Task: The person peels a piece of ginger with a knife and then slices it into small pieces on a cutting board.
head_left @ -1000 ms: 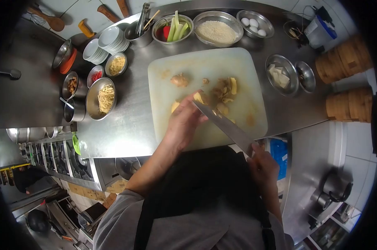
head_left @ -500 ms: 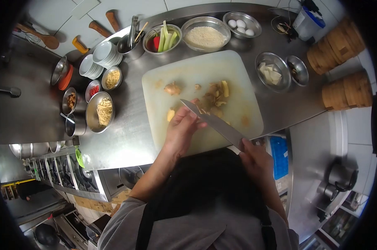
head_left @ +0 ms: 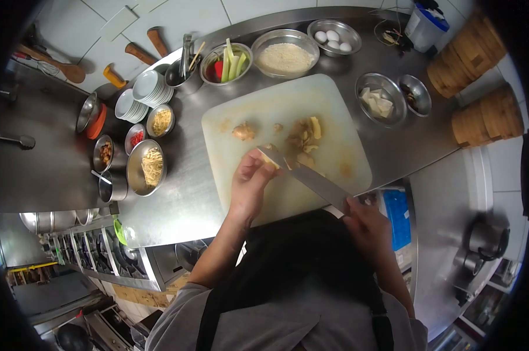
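My left hand [head_left: 248, 186] pinches a piece of ginger [head_left: 269, 161], partly covered by the fingers and blade. My right hand [head_left: 367, 225] is closed around the handle of a knife [head_left: 322, 187]. The broad blade slants up and left, its tip end against the ginger. Both hands are over the near part of a white cutting board [head_left: 264, 114]. Beyond the blade lies a pile of brown and yellow ginger peelings [head_left: 302, 137]. An unpeeled ginger knob [head_left: 244, 131] rests farther left, with a small scrap [head_left: 278, 127] between them.
Along the back stand bowls of celery [head_left: 234, 65], pale crumbs [head_left: 285, 57] and eggs [head_left: 333, 40]. To the left are stacked white dishes [head_left: 150, 88] and a bowl of shredded food [head_left: 152, 167]. Bamboo steamers [head_left: 486, 120] and a bowl of white slices [head_left: 377, 104] stand right.
My left hand has tilted and shifted slightly, so more of the held ginger shows. The knife has moved a little down and right along with my right hand. The whole view has shifted slightly.
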The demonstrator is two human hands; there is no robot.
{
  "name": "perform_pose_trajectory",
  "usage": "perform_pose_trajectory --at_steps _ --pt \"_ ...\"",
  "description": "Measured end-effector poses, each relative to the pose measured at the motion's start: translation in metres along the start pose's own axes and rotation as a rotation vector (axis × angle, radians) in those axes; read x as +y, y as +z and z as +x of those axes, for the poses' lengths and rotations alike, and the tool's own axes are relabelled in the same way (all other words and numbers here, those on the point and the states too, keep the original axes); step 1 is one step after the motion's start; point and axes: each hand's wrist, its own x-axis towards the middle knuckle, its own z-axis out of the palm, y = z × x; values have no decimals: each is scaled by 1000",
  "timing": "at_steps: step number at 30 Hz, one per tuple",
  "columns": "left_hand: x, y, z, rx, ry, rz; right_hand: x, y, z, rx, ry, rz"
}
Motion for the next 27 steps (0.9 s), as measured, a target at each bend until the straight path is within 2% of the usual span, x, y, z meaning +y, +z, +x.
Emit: perform_pose_trajectory --at_steps 11,21,23,24,27 --pt "-2 5 2 -5 53 46 -4 -2 -6 -9 7 -44" --pt "-23 4 -3 -34 -3 70 0 22 15 17 48 24" --pt "-29 10 -10 -205 53 125 0 23 19 21 73 44" --pt "-30 10 -10 -227 29 129 -1 21 21 35 95 85" --pt "-22 4 -9 -111 -71 29 4 16 15 54 94 119"
